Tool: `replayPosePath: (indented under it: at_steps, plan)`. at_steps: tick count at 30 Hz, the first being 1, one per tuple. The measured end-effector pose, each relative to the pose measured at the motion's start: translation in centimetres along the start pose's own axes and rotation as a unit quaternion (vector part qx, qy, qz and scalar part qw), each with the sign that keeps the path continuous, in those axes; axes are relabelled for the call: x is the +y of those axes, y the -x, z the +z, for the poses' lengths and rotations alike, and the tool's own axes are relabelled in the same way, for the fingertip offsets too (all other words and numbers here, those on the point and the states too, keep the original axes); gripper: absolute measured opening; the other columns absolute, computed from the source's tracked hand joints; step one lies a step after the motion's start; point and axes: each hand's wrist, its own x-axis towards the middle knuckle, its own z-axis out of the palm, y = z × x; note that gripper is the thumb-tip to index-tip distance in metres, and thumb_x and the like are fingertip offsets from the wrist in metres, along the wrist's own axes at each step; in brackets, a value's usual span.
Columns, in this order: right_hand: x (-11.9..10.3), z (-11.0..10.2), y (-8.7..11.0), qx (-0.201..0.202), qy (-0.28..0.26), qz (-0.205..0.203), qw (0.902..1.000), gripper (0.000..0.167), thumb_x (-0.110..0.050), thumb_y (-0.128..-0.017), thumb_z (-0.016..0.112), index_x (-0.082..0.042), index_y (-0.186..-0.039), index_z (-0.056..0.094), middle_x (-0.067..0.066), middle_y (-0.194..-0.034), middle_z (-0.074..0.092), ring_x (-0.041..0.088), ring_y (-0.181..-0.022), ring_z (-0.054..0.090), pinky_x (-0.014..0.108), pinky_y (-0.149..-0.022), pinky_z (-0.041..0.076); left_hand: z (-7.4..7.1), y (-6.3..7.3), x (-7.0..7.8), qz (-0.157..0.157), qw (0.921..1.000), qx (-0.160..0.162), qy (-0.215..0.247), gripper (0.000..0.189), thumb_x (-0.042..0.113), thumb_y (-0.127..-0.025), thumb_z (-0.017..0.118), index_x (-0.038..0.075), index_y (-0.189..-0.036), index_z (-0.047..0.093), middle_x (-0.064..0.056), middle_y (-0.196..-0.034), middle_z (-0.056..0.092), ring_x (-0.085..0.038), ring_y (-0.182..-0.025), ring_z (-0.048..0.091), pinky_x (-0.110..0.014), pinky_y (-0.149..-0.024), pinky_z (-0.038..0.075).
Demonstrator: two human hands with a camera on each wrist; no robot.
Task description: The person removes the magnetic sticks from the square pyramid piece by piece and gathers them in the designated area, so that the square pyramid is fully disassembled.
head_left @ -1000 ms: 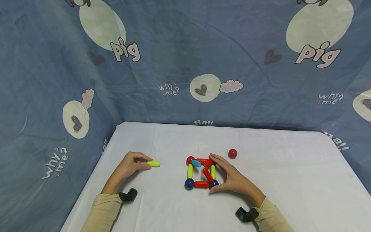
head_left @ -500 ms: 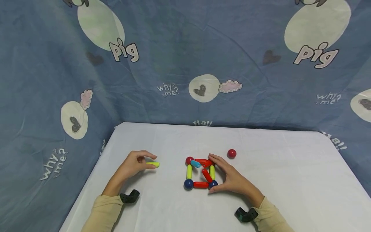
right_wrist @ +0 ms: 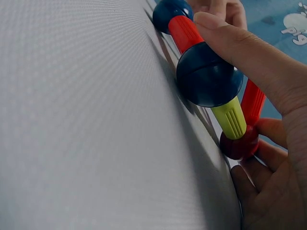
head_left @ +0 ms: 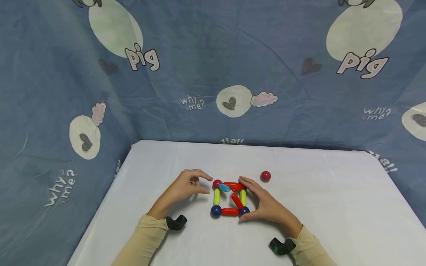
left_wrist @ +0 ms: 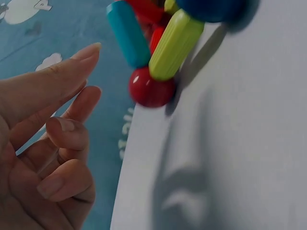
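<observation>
A square of magnetic rods and balls lies on the white table: a red rod (head_left: 230, 212) along the near side, yellow-green rods (head_left: 217, 197) up the sides, a blue ball (head_left: 216, 211) at the near left. A light-blue rod (left_wrist: 128, 33) leans up from the far-left red ball (left_wrist: 151, 87). My right hand (head_left: 266, 203) holds the square's right side, thumb at the near blue ball (right_wrist: 209, 74), fingers round the far red ball (right_wrist: 240, 142). Just left of the square my left hand (head_left: 184, 186) holds nothing, thumb and index finger apart.
A loose red ball (head_left: 265, 176) lies beyond my right hand. Behind my left hand, a sliver of a loose yellow-green rod (head_left: 168, 187) shows. A blue printed cloth (head_left: 199, 122) hangs at the table's far edge. Black wrist devices (head_left: 176, 222) sit close to the tabletop.
My left hand has let go of the loose yellow-green rod and moved right, up to the square's far-left corner. My right hand has stayed on the square.
</observation>
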Motion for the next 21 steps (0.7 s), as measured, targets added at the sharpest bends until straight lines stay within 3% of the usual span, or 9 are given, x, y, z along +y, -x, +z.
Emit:
replayPosePath:
  at_steps: [9, 21]
  plan:
    - [0.1, -0.1, 0.0, 0.0, 0.002, -0.008, 1.0, 0.114, -0.049, -0.069, 0.094, -0.015, -0.161, 0.036, 0.004, -0.169, 0.033, 0.028, -0.154, 0.035, 0.062, -0.119, 0.033, 2.8, -2.1, 0.5, 0.02, 0.9992, -0.031, 0.017, 0.036, 0.009, -0.082, 0.086, 0.01, -0.117, 0.078, -0.007, -0.117, 0.076, -0.008, -0.065, 0.052, -0.02, -0.058, 0.042]
    - [0.0, 0.0, 0.1, 0.003, 0.0, -0.005, 1.0, 0.114, -0.048, -0.07, 0.095, -0.015, -0.161, 0.036, 0.005, -0.169, 0.032, 0.029, -0.155, 0.034, 0.063, -0.119, 0.032, 4.0, -2.6, 0.3, 0.014, 0.9992, -0.037, 0.008, 0.029, 0.011, -0.086, 0.084, 0.016, -0.113, 0.079, -0.002, -0.104, 0.074, -0.009, -0.069, 0.054, -0.02, -0.064, 0.045]
